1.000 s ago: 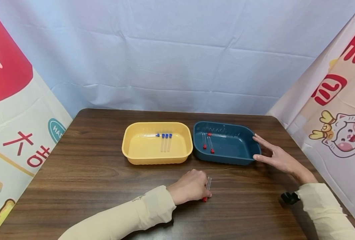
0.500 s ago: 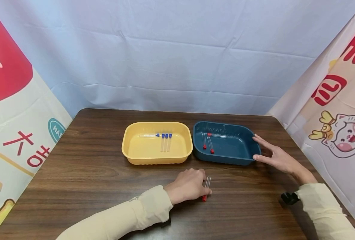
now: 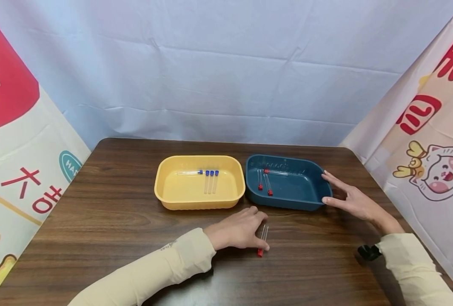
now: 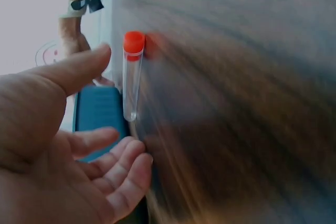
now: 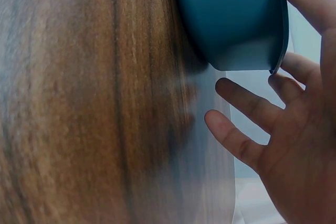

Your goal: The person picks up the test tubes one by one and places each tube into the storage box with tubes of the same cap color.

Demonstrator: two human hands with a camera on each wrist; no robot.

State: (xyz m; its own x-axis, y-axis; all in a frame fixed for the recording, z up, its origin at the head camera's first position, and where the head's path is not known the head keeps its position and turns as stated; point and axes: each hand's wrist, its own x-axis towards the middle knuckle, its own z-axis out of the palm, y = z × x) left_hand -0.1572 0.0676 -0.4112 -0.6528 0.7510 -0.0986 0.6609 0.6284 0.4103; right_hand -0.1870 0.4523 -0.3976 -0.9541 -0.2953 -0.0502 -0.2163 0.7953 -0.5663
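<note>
My left hand (image 3: pixel 238 229) is spread beside a clear test tube (image 3: pixel 263 240) with a red cap, lying on the table. In the left wrist view the tube (image 4: pixel 132 80) sits in the gap between my thumb and loosely bent fingers, with no visible contact. My right hand (image 3: pixel 358 202) rests its thumb and a fingertip against the right end of the dark blue basin (image 3: pixel 303 202). In the right wrist view the other fingers (image 5: pixel 247 106) are spread apart beside the basin. Several red-capped tubes (image 3: pixel 269 185) lie inside that basin.
A yellow basin (image 3: pixel 199 205) stands to the left, close against the blue one. It holds several blue-capped tubes (image 3: pixel 211 182). Both basins are on a brown wood-grain table (image 3: pixel 107 212), with a pale cloth (image 3: pixel 226 76) hanging behind it.
My left hand has loosened and moved slightly up and left, its fingers spreading away from the red-capped test tube, which now shows more. The right hand stays at the blue basin.
</note>
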